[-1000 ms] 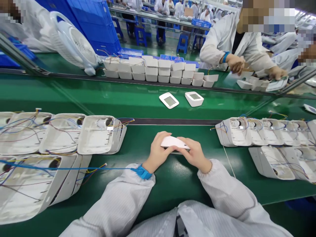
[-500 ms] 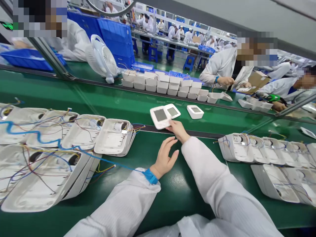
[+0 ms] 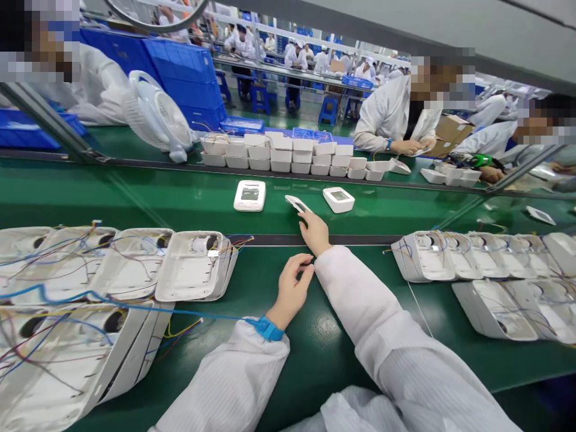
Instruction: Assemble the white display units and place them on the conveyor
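My right hand (image 3: pixel 315 233) reaches over the conveyor and pinches a thin white display cover (image 3: pixel 297 204) at its near edge. The cover is tilted and seen nearly edge-on. To its left a white cover with a grey display window (image 3: pixel 249 196) lies face up on the green surface. A deeper white unit with a similar display (image 3: pixel 339 200) sits to the right. My left hand (image 3: pixel 291 288) hovers near my right wrist, fingers loosely curled, thumb a little apart, holding nothing. A blue wrist strap (image 3: pixel 269 329) with a cord is on that wrist.
White housings (image 3: pixel 191 267) with loose wires are stacked at left, with more housings (image 3: pixel 434 258) at right. Beyond the conveyor stand a row of white shells (image 3: pixel 281 157), a fan (image 3: pixel 159 114), blue crates (image 3: pixel 184 78) and co-workers. A metal frame crosses overhead.
The cover my right hand held now lies on the conveyor to the left. My right hand has taken hold of the second cover and tilted it. My left fingers have curled in; the view has shifted.
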Demonstrator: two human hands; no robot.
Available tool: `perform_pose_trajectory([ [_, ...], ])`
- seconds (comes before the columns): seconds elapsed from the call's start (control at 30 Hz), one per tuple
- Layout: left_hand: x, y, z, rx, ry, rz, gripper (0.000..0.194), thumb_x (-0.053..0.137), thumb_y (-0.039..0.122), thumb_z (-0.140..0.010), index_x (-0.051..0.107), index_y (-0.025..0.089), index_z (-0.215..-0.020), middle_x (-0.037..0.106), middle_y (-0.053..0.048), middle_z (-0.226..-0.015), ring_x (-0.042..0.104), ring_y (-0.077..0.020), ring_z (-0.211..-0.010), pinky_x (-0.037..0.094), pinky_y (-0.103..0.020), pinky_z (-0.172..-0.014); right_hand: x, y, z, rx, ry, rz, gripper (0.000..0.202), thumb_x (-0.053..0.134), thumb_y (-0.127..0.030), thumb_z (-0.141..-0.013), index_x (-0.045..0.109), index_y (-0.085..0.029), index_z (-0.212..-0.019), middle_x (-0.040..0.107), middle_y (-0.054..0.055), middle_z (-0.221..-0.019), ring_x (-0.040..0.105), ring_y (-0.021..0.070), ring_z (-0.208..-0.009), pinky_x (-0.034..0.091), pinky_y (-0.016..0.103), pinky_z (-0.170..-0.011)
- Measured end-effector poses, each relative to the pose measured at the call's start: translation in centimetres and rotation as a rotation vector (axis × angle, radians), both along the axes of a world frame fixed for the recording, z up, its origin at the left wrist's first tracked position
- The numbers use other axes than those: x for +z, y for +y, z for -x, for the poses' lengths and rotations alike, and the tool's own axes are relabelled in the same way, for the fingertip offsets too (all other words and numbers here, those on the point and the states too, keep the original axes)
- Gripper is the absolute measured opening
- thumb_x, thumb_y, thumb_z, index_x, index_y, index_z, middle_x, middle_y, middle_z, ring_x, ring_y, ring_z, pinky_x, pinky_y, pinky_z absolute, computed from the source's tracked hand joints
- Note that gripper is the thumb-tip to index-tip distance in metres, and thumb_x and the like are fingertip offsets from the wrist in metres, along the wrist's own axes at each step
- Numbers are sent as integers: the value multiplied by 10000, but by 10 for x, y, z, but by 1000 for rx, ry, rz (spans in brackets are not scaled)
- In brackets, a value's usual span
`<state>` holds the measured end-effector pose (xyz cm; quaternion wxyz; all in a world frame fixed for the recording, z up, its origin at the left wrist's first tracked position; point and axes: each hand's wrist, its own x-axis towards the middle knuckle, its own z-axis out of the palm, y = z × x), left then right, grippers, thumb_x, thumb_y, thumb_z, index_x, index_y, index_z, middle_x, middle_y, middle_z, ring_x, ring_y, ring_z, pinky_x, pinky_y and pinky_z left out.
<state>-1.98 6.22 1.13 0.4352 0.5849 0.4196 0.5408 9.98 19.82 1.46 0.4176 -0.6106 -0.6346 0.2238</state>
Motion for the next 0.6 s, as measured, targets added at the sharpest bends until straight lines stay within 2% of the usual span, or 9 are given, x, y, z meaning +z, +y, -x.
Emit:
perform_pose_trajectory([
  [0.13,-2,7,-3,33,-307,358,412,674,414,-827,632,202,-1178,631,-116,-1262,639,-230,-1083,483,-415,-998,2,-38,-22,-124,281,-35,339,408,-359,-950,521,-203,-1228,676,67,-1052,653,162,-864,565,337,-802],
  [0.2,-1,6,-7,-4,-435,433,477,684,439,-817,611,225,-1237,569,-105,-1381,617,-246,-1162,468,-429,-1036,3,-69,-28,-129,379,-30,337,434,-414,-936,518,-206,-1187,692,41,-926,653,140,-710,572,292,-651],
  [0.27,1,2,-10,-10,-536,467,506,693,427,-801,603,236,-1261,556,-88,-1410,574,-271,-1239,460,-434,-1060,4,-106,-29,-76,431,-6,317,530,-465,-888,566,-225,-1091,693,1,-800,641,137,-610,557,273,-557],
  [0.3,3,-1,-11,-1,-572,499,513,699,409,-789,607,230,-1261,581,-86,-1384,561,-283,-1259,458,-434,-1069,5,-125,-30,-15,448,17,303,577,-480,-860,587,-249,-1057,692,-26,-761,641,138,-587,551,269,-533],
  [0.33,5,-4,-11,1,-600,546,519,705,387,-774,612,223,-1258,612,-84,-1346,557,-294,-1265,455,-437,-1076,8,-142,-31,109,453,66,291,603,-472,-849,589,-292,-1077,698,-54,-771,660,142,-618,559,273,-553],
  [0.37,7,-7,-11,-38,-617,597,527,707,363,-763,613,219,-1262,631,-84,-1321,555,-306,-1268,452,-447,-1084,12,-158,-35,185,412,100,284,621,-456,-845,592,-331,-1098,706,-76,-796,680,148,-668,569,282,-593],
  [0.43,13,-13,-11,-185,-621,662,543,697,326,-764,600,224,-1289,637,-85,-1316,553,-330,-1270,440,-486,-1098,24,-184,-52,250,242,108,266,638,-417,-854,623,-325,-1103,731,-58,-895,708,164,-771,575,298,-684],
  [0.5,20,-18,-10,-292,-609,681,572,689,311,-774,566,253,-1330,626,-85,-1335,564,-353,-1255,419,-552,-1103,43,-202,-84,158,49,33,223,626,-386,-875,675,-244,-1041,745,16,-977,715,177,-820,565,301,-731],
  [0.6,31,-20,-12,-296,-616,655,620,657,413,-789,518,272,-1376,633,-104,-1320,582,-386,-1224,361,-649,-1103,75,-221,-156,-123,-130,-145,200,602,-348,-890,699,-206,-991,749,58,-962,701,172,-818,552,294,-730],
])
